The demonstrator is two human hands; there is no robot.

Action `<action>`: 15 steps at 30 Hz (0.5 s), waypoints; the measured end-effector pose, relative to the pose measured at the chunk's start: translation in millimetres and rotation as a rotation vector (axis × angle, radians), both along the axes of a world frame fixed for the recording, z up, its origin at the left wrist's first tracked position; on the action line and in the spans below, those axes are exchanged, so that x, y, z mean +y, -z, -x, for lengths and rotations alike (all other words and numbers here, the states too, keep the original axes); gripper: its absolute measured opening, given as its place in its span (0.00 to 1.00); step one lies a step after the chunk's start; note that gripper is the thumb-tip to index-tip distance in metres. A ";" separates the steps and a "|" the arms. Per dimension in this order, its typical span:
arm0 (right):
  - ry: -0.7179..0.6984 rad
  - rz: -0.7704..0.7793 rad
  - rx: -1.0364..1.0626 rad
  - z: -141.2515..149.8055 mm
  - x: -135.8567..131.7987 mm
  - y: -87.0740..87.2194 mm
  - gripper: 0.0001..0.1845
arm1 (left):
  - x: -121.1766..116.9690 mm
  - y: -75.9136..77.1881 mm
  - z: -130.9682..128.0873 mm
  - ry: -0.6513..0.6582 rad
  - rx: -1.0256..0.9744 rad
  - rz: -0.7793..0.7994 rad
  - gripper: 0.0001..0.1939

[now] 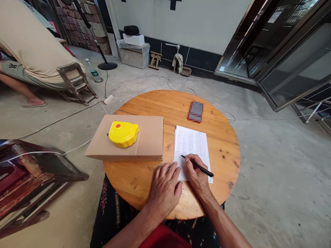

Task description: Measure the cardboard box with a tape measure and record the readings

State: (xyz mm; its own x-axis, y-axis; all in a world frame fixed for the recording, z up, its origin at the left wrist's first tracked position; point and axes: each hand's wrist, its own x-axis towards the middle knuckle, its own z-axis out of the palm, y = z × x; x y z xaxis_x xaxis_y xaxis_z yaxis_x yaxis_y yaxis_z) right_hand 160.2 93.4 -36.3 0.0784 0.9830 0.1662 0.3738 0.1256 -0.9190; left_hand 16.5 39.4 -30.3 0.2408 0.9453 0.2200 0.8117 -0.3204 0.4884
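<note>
My right hand [198, 175] grips a black pen [200, 166], its tip over a sheet of paper [208, 162] covered in columns of handwriting. My left hand [165, 184] lies flat, palm down, on the round wooden table [222, 151], fingertips at the sheet's left edge. Another sheet seems to lie under the top one. Left of the paper sits a closed cardboard box [151, 137]. On top of the box rests a yellow tape-measure-shaped thing [124, 134] with a red button. I cannot make out the written words.
A pixelated dark, flat thing [196, 111] lies at the table's far side. Cables and a white power strip [108, 99] run across the floor. At left are a wooden chair [28, 182], a seated person [33, 44] and a water bottle [93, 71]. A door [297, 58] stands at right.
</note>
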 end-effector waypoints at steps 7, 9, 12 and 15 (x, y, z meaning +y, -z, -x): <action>-0.056 -0.179 -0.220 -2.0 -1.2 2.8 0.12 | -0.1 0.5 -0.5 -0.005 -0.008 0.013 0.20; -0.082 -0.228 -0.399 -4.0 -0.4 -0.6 0.18 | -0.3 1.7 -0.7 -0.010 -0.010 0.013 0.20; -0.083 -0.222 -0.742 -8.3 5.9 -7.8 0.27 | -0.8 3.9 -1.5 -0.018 -0.020 -0.013 0.20; -0.071 -0.173 -0.999 -13.2 16.6 -9.5 0.28 | -1.1 6.2 -2.5 -0.029 -0.028 -0.045 0.20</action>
